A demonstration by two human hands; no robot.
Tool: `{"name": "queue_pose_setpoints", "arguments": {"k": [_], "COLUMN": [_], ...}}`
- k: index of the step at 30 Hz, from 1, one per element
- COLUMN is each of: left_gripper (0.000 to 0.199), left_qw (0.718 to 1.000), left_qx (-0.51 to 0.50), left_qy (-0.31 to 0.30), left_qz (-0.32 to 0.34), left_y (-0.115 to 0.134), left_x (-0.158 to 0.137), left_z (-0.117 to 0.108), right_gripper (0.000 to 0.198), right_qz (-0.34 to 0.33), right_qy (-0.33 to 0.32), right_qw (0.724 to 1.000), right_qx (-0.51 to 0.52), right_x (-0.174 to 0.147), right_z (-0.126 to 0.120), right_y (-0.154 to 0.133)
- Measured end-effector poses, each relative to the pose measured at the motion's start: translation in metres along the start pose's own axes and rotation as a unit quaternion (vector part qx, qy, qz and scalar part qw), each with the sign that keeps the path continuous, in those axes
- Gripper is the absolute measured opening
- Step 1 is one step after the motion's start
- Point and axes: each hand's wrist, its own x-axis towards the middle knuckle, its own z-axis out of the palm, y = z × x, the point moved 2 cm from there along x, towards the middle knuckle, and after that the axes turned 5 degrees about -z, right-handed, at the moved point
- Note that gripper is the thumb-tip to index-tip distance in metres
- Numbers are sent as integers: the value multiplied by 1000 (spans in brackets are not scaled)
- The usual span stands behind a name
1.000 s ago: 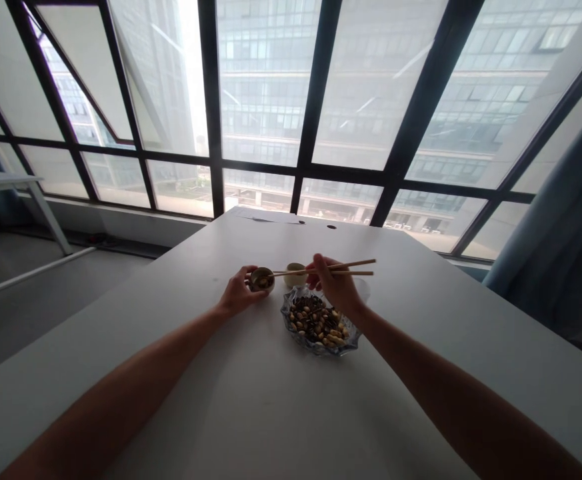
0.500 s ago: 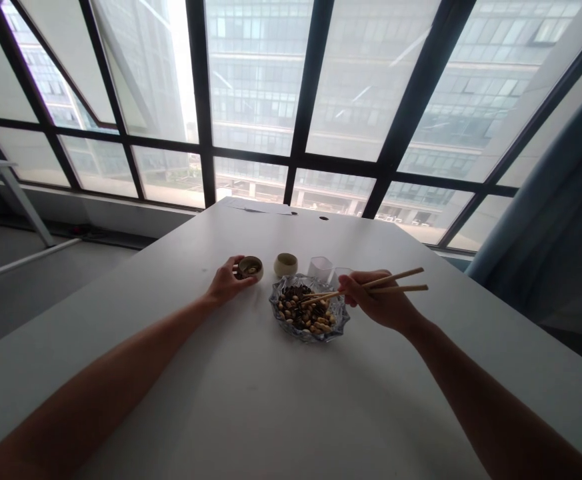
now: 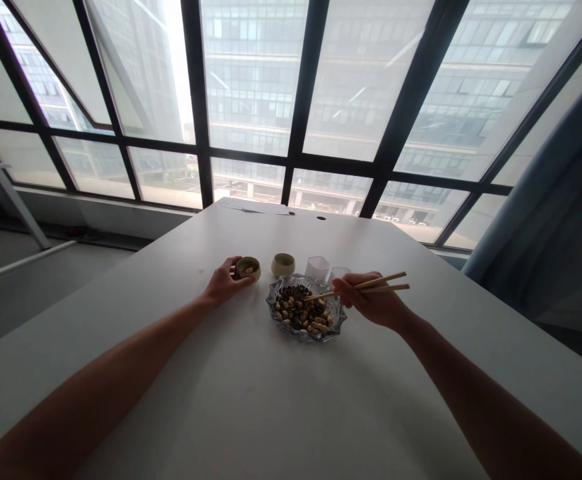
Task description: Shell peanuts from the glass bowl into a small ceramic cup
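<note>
Right hand pinches chopsticks, tips at the nuts left of the fingers, in the glass bowl, centre frame! Left hand grips a small cup; a second cup and clear cups stand just beyond the bowl

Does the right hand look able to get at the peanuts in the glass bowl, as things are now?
Probably yes. The right hand holds chopsticks with their tips at the contents of the open glass bowl, and nothing visible covers the peanuts.

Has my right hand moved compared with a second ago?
Yes. Judged against the glass bowl, your right hand has shifted right, from over its far rim to its right side, taking the chopsticks along.
</note>
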Motion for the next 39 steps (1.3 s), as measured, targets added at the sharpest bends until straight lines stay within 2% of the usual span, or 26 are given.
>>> {"name": "queue_pose_setpoints", "arguments": {"k": [3,7,9,11,14,17,19,22,25,27,28,31,35,37,39], "left_gripper": [84,85,86,86,86,87,89,89,86,81,77,68,80,84,84], "left_qw": [1000,1000,1000,1000,1000,1000,999,996,982,966,957,931,885,866,849], "left_qx": [7,11,11,12,16,21,33,85,172,222,240,287,371,404,430], "left_qy": [2,5,4,3,3,2,0,12,57,60,41,-58,-183,-215,-239], "left_qz": [1,4,1,-1,-2,-3,-1,4,50,121,157,216,215,205,193], "left_y": [0,-2,-2,-2,-1,-4,-7,-6,15,41,57,99,130,137,139], "left_x": [0,1,1,1,1,2,3,4,6,7,6,7,16,23,29], "left_z": [0,0,0,0,0,1,0,-3,1,18,32,90,167,193,209], "right_gripper": [53,52,50,50,53,52,50,50,52,54,54,54,51,49,48], "right_qz": [49,158,192,204,164,60,5,-20,-1,28,46,85,107,107,104], "right_qy": [96,246,271,279,289,282,266,268,301,325,337,368,415,436,438], "right_qw": [992,935,909,900,924,957,964,962,954,945,939,918,879,863,861], "right_qx": [68,199,251,266,191,44,-27,-53,-14,29,51,120,208,231,237], "right_x": [2,6,8,9,5,-2,-7,-10,-11,-12,-12,-14,-21,-25,-30], "right_z": [-3,-12,-16,-19,-25,-32,-36,-43,-57,-68,-75,-95,-121,-131,-138], "right_y": [6,26,36,42,40,28,21,19,28,39,46,67,94,104,108]}}
